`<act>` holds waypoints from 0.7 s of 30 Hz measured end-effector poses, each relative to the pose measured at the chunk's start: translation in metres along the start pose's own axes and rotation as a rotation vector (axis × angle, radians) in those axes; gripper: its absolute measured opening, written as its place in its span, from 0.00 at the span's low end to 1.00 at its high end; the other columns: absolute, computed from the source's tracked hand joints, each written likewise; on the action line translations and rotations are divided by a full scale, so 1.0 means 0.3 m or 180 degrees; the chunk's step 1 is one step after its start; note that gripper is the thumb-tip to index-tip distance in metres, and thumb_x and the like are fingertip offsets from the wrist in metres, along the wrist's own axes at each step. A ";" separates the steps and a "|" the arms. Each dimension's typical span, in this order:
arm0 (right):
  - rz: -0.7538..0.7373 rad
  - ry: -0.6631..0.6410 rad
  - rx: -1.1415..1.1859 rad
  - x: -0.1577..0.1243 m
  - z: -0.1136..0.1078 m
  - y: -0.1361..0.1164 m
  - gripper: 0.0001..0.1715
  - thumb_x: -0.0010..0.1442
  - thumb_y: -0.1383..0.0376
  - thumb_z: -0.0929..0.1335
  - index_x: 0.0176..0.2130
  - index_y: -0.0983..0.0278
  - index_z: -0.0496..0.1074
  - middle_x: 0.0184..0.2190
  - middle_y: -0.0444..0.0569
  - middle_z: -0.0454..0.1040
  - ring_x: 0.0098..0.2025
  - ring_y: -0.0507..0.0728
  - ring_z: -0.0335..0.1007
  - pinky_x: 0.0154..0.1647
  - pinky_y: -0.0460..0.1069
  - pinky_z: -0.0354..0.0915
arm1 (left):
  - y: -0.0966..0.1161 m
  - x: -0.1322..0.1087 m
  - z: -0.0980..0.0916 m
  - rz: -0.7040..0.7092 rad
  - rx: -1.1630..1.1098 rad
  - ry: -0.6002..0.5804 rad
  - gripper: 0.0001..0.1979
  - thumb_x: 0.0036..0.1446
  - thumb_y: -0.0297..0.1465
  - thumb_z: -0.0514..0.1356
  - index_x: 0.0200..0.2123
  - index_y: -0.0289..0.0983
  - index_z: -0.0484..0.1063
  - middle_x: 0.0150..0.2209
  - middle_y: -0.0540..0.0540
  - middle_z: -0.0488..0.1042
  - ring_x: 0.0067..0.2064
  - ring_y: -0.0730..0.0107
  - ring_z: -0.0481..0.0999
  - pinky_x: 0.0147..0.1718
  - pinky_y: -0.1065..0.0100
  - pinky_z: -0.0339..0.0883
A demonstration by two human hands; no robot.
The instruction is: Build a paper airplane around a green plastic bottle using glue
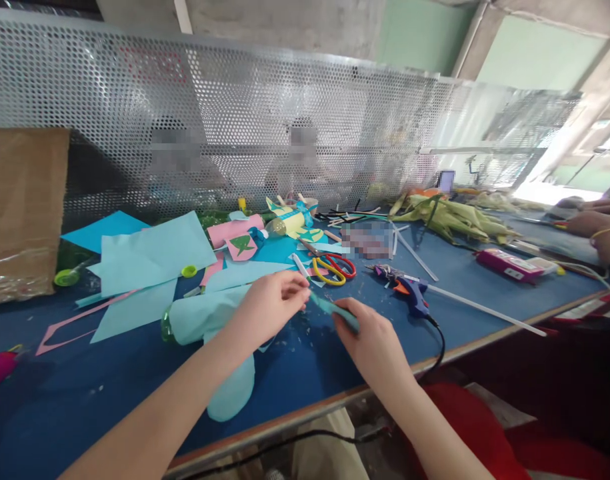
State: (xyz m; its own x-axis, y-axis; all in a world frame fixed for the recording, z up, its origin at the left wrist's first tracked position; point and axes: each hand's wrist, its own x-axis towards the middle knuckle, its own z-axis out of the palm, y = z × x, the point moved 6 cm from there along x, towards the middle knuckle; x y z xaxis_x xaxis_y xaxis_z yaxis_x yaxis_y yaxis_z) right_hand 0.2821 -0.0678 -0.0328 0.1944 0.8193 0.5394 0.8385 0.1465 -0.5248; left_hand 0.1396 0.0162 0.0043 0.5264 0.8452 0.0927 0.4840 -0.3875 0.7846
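No readable text, number, brand or sign. Magenta box [509,265], toward the right end of the worktop [295,373], near its front edge: pale label patches with dark marks, too small to make out. Perforated screen [265,100] along the worktop's far edge: reddish marks [155,65] upper left, blurred; cannot tell if lettering.
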 end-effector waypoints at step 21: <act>-0.0305 -0.0319 -0.0626 -0.067 -0.142 0.047 0.20 0.65 0.55 0.60 0.39 0.63 0.75 0.38 0.53 0.77 0.42 0.60 0.70 0.46 0.55 0.66 | 0.014 -0.002 -0.002 0.0952 0.2985 0.0314 0.17 0.52 0.33 0.62 0.45 0.32 0.74 0.43 0.37 0.77 0.47 0.48 0.74 0.46 0.51 0.67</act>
State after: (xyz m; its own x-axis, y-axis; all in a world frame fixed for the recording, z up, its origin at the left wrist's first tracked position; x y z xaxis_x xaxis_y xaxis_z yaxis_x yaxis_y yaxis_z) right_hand 0.3116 -0.1058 -0.0231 0.0659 0.8591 0.5075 0.9356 0.1236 -0.3307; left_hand 0.1410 0.0143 0.0081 0.6773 0.6753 0.2919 0.7207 -0.6887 -0.0788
